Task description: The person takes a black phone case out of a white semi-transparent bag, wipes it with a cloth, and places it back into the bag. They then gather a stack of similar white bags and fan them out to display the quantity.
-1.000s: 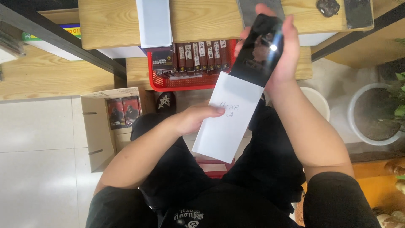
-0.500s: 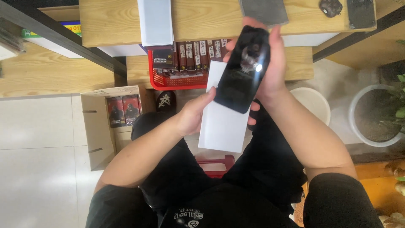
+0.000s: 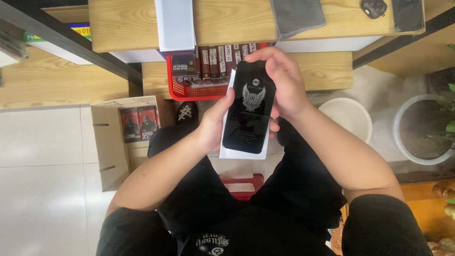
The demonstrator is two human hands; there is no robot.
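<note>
- Nearest us we see our own lap in black clothing, with a red plastic stool (image 3: 242,181) showing between the knees.
- Our left hand (image 3: 214,127) grips the left edge of a flat white rectangular sleeve (image 3: 230,150), thumb laid over its front.
- On that sleeve lies a glossy black rectangular glass panel with a silver winged emblem (image 3: 249,108); our right hand (image 3: 283,84) clamps its upper right edge, fingers curled over the top.
- Both hands hold the pair above the knees, in front of the wooden bench edge.
- To the left on the tiled floor stands an open brown cardboard box (image 3: 110,142).
- Beyond, a red mesh basket of small dark boxes (image 3: 192,87) sits under the wooden tabletop (image 3: 128,23).
- A grey cloth (image 3: 296,16) lies at the tabletop's far edge.
</note>
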